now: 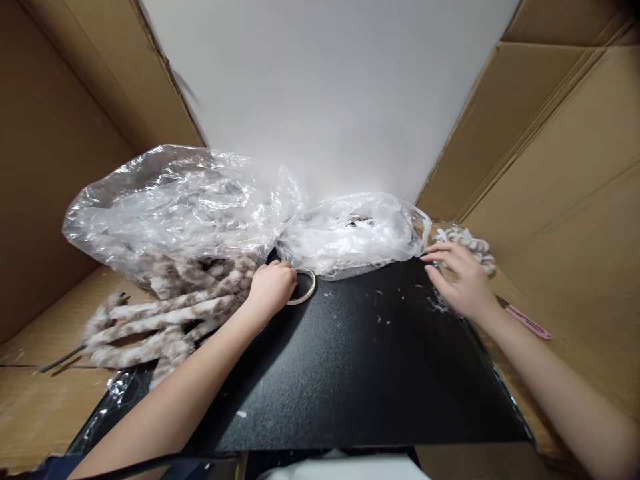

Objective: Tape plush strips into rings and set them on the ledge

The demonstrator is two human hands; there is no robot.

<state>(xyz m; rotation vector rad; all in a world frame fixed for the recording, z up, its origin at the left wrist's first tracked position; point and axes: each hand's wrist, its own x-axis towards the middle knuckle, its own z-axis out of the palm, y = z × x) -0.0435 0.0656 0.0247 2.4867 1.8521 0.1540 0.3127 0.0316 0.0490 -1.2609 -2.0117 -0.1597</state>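
Note:
My left hand (273, 288) is closed over the left side of a thin roll of tape (312, 288), which stands out past my fingers above the black table. Beside that hand lies a heap of brown-and-white fluffy strips (165, 320), partly under a clear plastic bag (185, 207). My right hand (460, 280) is at the table's right edge, its thumb and fingers stretched out and apart. Its fingertips are near the end of a second plastic bag (350, 233) with white material inside. Something small and shiny shows between thumb and fingers; I cannot make it out.
Fluffy coils (467, 243) lie behind my right hand. A pink-handled tool (530, 323) rests on the cardboard to the right. White scraps dot the black table (360, 373). Cardboard walls (560, 153) rise at both sides, with a pale wall (330, 93) behind.

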